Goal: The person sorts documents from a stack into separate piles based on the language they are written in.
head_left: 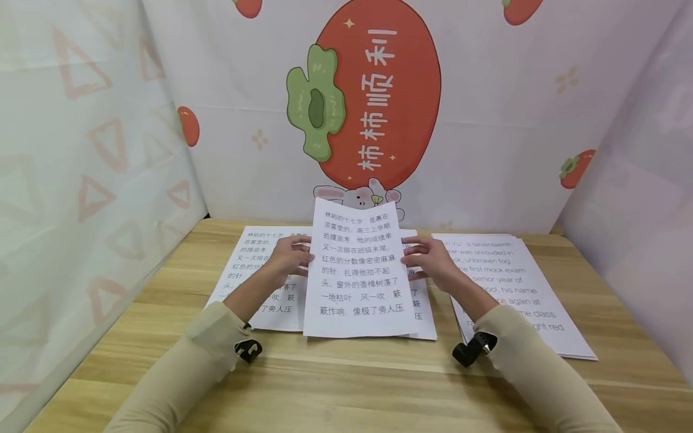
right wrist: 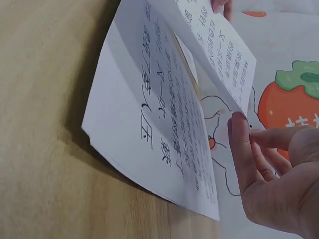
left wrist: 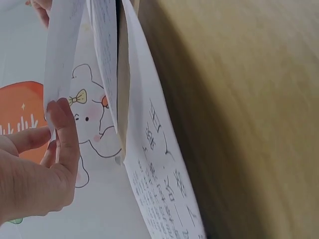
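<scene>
A white sheet of paper printed with Chinese text stands raised over the table, tilted toward me. My left hand pinches its left edge between thumb and fingers, seen closely in the left wrist view, where the hand grips the paper rim. On the opposite edge my right hand pinches the sheet too; the right wrist view shows that hand at the paper's border. Behind and below lie a left pile of similar printed paper and another printed sheet, partly hidden by the held one.
On the right of the wooden table lies a pile of paper with English text, partly under my right forearm. A white cloth backdrop with a large persimmon print rises behind the table. Black wrist devices sit at my cuffs.
</scene>
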A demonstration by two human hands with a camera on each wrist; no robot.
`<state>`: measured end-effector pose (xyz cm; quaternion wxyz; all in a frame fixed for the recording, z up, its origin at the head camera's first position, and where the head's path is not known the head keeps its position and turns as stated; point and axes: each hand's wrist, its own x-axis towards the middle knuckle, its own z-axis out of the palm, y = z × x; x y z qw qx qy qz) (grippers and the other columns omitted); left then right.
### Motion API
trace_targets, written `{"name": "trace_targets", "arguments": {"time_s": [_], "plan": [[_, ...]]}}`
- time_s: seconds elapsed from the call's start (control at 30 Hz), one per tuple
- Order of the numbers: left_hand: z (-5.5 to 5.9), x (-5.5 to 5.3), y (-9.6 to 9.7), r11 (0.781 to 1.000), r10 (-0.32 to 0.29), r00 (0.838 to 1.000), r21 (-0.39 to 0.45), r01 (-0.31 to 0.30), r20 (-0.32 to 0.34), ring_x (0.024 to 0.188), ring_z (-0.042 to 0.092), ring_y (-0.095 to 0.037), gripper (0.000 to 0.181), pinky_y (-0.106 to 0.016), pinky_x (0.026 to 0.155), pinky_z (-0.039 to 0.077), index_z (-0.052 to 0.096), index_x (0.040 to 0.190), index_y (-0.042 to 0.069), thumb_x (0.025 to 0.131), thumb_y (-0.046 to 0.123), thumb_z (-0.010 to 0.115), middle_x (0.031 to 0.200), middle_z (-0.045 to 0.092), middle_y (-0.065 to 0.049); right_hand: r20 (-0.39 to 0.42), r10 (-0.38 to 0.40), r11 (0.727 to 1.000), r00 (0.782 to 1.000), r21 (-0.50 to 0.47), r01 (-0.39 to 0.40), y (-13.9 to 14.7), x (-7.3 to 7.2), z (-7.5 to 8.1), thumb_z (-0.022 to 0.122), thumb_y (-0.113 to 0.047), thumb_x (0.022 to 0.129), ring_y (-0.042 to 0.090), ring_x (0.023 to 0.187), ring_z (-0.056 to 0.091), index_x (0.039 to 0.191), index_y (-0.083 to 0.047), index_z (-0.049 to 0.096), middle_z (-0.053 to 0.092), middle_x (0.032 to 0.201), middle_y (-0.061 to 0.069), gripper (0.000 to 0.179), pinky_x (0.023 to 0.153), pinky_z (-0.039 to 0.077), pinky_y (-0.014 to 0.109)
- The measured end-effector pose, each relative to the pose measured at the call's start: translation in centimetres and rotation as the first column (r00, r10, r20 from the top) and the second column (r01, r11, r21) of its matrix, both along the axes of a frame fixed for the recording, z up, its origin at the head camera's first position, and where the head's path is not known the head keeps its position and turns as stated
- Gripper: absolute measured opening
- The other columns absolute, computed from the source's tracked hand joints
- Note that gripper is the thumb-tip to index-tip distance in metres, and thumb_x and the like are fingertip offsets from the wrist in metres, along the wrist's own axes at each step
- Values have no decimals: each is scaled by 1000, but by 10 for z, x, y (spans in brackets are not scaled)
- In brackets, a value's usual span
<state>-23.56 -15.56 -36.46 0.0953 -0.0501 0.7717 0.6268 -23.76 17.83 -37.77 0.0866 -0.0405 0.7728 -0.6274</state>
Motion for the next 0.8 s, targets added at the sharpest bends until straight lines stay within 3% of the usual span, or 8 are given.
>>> {"name": "trace_targets", "arguments": {"time_s": [0.23,0.5,0.8], "plan": [[4,0,-16,1000,14,1000,-24,-14,21,84,70,-19,61,-31,73,64,45,155,8,98,-2,62,129,63,-19,1,10,999,1000,-39,-10,-13,-4,0,65,2,98,14,92,68,150,0,49,62,128,22,55,75,65,35],[4,-1,-34,997,56,998,-60,-55,11,85,70,-20,59,-30,71,64,45,155,10,99,-2,60,130,64,-19,0,-2,999,1000,-51,2,-31,-11,-2,68,7,94,19,96,68,147,-3,54,64,122,17,56,85,64,43],[-1,-1,-57,991,97,995,-100,-94,26,80,67,-15,57,-25,64,58,44,157,11,102,0,56,131,64,-18,41,74,994,996,-79,-71,-58,-10,-5,67,7,94,24,99,70,150,-2,50,64,121,19,59,86,64,41]]}}
